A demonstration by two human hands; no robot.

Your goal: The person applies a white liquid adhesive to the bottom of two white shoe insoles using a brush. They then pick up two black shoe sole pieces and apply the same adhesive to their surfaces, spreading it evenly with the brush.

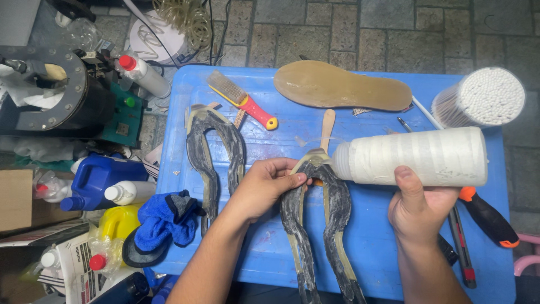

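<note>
My left hand (264, 188) pinches the curved top of a black and cream U-shaped sole rim (332, 219) that lies on the blue table (382, 242). My right hand (419, 205) holds a large white glue bottle (416, 156) sideways, its nozzle touching the top of that rim. A wooden stick (327, 128) lies just beyond the nozzle. A second U-shaped sole rim (216, 152) rests to the left of my left hand.
A tan insole (343, 85) and a red-handled yellow brush (244, 100) lie at the table's far side. A tub of cotton swabs (484, 95) stands at the far right, an orange-tipped black tool (489, 219) beside my right hand. Blue cloth (166, 219), bottles and a black machine (62, 95) crowd the left.
</note>
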